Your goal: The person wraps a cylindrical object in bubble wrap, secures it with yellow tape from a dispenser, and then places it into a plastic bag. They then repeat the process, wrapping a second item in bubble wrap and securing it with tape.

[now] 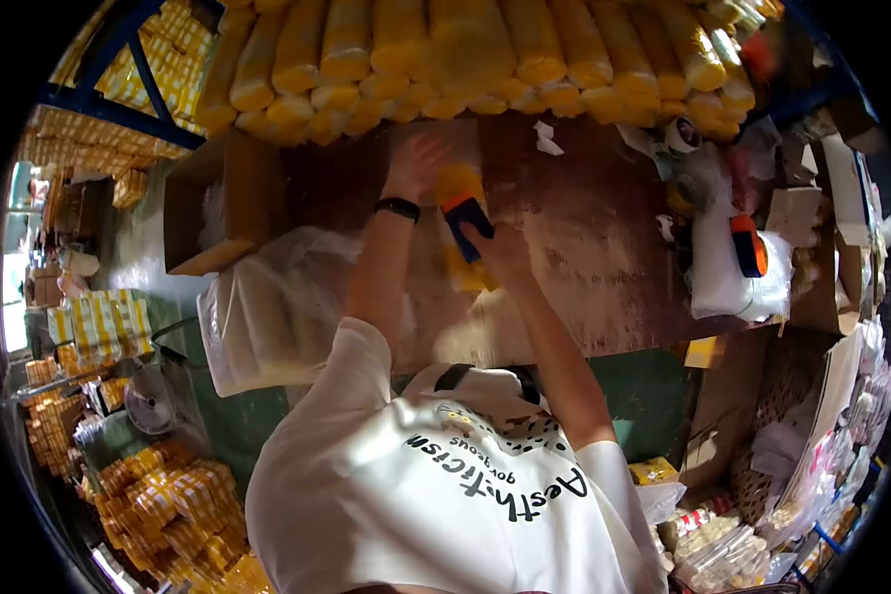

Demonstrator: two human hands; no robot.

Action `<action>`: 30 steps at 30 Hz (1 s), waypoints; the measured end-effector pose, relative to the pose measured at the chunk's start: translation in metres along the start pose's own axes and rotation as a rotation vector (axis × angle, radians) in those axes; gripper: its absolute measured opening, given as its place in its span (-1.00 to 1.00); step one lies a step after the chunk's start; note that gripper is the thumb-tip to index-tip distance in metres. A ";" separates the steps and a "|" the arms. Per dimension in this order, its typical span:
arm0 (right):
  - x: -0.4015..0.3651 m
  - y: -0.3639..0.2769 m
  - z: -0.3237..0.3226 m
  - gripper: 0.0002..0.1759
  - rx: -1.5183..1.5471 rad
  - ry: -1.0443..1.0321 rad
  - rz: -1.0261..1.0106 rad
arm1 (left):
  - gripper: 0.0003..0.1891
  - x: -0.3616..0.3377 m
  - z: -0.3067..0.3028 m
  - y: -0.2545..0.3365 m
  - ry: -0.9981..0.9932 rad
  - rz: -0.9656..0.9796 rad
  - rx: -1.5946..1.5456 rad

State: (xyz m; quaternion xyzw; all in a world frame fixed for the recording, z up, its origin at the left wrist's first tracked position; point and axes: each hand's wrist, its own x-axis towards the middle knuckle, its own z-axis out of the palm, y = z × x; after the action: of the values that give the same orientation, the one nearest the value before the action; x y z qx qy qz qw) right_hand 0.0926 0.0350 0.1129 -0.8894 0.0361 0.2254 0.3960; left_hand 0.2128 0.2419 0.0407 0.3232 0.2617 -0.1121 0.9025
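My left hand [419, 163], with a black band on the wrist, is stretched over the far part of the brown table [584, 257]. It is somewhat blurred, but its fingers look extended and I see nothing in them. Just right of it lies a narrow yellow package [457, 182], seemingly in clear wrap. My right hand [506, 251] grips a dark blue and orange handheld tool [467, 220] over the package, partly covering it. The tool's exact kind cannot be made out.
Yellow wrapped rolls [396, 45] are stacked along the table's far edge. An open cardboard box [233, 203] stands at left, near clear plastic sheeting [277, 307]. On the right, another orange-and-dark tool [749, 246] rests on white wrapped packing [718, 272]. Yellow-and-white packs [183, 505] lie heaped lower left.
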 end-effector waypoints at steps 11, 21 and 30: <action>-0.032 -0.023 0.027 -0.20 -0.553 -0.028 -0.534 | -0.57 -0.030 0.002 -0.020 -0.117 -0.004 0.054; -0.040 -0.017 0.029 -0.16 -0.311 0.077 -0.525 | -0.50 -0.045 0.025 -0.010 0.001 -0.060 0.020; -0.021 -0.001 0.017 -0.19 0.002 0.045 -0.308 | -0.44 -0.043 0.024 -0.003 -0.051 -0.153 -0.027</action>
State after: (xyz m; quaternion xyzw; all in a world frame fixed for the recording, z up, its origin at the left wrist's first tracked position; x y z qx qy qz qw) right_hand 0.0681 0.0457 0.1131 -0.8888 -0.0916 0.1421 0.4260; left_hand 0.1851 0.2255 0.0787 0.2871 0.2641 -0.1853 0.9019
